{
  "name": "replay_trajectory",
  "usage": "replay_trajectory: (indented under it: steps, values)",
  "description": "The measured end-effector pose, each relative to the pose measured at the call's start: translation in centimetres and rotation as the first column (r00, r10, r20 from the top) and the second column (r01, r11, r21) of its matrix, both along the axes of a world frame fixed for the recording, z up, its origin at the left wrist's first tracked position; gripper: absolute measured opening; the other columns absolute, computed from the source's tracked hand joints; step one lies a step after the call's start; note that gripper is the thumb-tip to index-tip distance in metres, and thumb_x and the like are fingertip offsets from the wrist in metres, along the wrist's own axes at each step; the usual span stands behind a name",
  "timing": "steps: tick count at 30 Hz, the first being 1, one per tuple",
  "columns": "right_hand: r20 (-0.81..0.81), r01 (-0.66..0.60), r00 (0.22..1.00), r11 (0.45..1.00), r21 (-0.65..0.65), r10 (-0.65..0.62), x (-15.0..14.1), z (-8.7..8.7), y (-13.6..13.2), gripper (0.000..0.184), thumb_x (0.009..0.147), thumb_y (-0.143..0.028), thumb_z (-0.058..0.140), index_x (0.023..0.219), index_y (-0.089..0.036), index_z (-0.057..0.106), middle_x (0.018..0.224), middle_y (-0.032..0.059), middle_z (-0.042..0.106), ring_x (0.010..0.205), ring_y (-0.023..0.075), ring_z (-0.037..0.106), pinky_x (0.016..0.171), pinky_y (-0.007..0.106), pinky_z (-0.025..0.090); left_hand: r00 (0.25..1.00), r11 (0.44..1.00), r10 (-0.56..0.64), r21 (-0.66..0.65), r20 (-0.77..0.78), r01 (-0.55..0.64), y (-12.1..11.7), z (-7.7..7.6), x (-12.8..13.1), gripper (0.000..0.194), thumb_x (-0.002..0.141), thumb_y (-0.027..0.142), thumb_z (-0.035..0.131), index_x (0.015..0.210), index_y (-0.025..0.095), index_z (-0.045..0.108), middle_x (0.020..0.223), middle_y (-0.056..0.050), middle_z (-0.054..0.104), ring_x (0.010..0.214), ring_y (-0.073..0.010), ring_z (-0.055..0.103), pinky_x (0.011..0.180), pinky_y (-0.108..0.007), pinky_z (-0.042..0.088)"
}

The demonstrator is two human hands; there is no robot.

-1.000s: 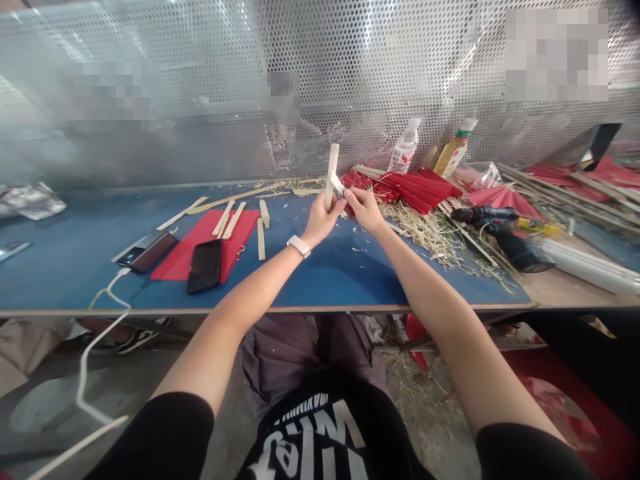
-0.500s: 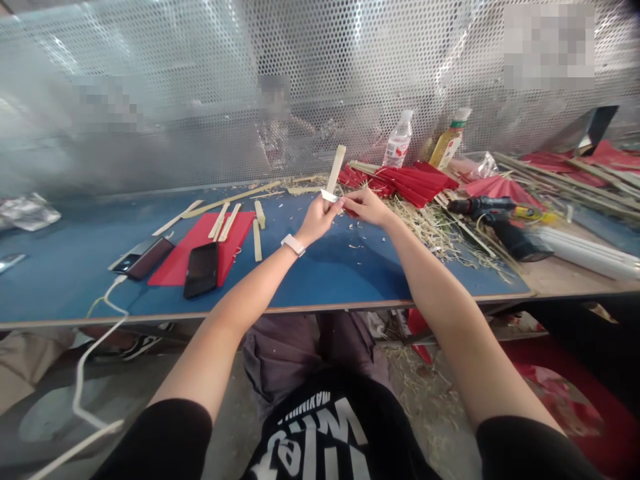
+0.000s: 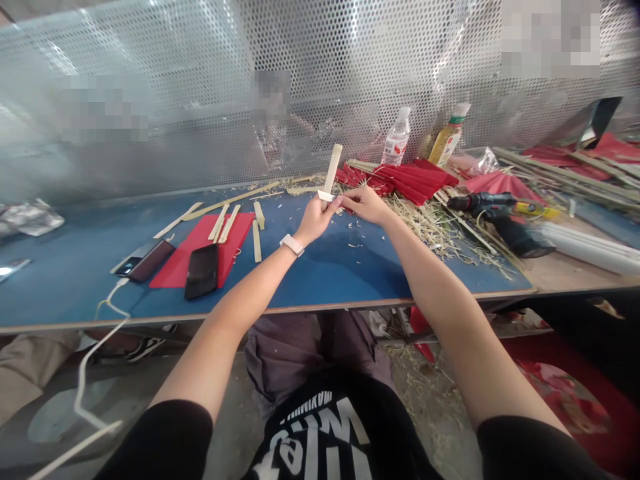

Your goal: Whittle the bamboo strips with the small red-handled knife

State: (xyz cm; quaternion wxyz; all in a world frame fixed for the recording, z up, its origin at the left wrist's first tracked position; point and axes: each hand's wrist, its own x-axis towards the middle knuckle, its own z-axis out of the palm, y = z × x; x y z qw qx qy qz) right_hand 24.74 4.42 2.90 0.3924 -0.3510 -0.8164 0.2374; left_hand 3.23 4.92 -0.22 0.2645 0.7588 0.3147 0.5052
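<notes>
The left hand pinches a flat wood strip by its low end, between thumb and fingers. The strip sticks up above the far middle of the blue table, and its top leans a bit to the right. The right hand has its fingers pressed together on the end of what looks like a small knife blade. The blade lies across the strip, just above the left hand. Its handle is hidden, and I cannot tell if the edge bites into the wood.

To do this well, the strip should be held tight so it does not wobble. Small, light pushes seem best, with the edge pointing away from the left thumb, which is very near. Big pushes could slip or take off too much wood.

To the left, two short sticks lie on a red sheet, with a black phone on its near part. Two more wood pieces lie just right of the sheet. To the right is a messy heap of thin shavings, with red folded paper on its far side. Farther back stand two bottles, and a drill lies to the right.
</notes>
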Motion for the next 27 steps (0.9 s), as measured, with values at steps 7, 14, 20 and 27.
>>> replay_trajectory:
  steps: [7,14,20,27]
  values:
    - [-0.038,0.045,0.998,0.999,-0.022,-0.046,-0.8,-0.2,0.1,0.06,0.11,-0.069,0.064,0.071,-0.023,0.064,0.063,0.0017,0.06,0.067,0.0174,0.052,0.067,0.034,0.04,0.998,0.994,0.062,0.088,0.016,-0.064,0.5,0.1,-0.3,0.079,0.101,0.097,0.064,0.073,0.026,0.046,0.06,0.003,0.043,0.059,-0.0139,0.039,0.057,-0.033,0.032]
    - [-0.052,0.156,0.987,0.987,0.025,-0.155,-1.5,-0.4,-0.3,0.064,0.111,-0.071,0.06,0.068,-0.023,0.059,0.061,0.0015,0.06,0.064,0.0168,0.05,0.067,0.035,0.038,0.993,0.994,0.084,0.061,0.079,-0.088,0.6,0.1,-0.2,0.08,0.1,0.094,0.07,0.072,0.025,0.041,0.064,0.003,0.037,0.062,-0.0132,0.035,0.06,-0.034,0.032]
    - [-0.171,0.185,0.968,0.983,0.008,-0.181,-2.8,-1.0,-0.1,0.076,0.107,-0.091,0.056,0.071,-0.024,0.056,0.063,0.0015,0.054,0.064,0.0172,0.049,0.064,0.036,0.037,0.977,0.992,0.118,0.014,0.176,-0.123,0.7,-0.2,0.2,0.082,0.094,0.097,0.075,0.072,0.026,0.039,0.066,0.004,0.037,0.062,-0.0132,0.035,0.059,-0.033,0.032]
    - [-0.419,0.246,0.874,0.968,-0.058,-0.247,-2.6,-0.9,0.6,0.082,0.1,-0.107,0.049,0.086,-0.027,0.061,0.071,0.0029,0.057,0.06,0.0184,0.049,0.055,0.036,0.036,0.992,0.997,0.073,0.011,0.107,-0.074,-0.5,-0.7,1.2,0.077,0.099,0.096,0.069,0.078,0.025,0.048,0.067,0.002,0.048,0.063,-0.0141,0.045,0.061,-0.034,0.036]
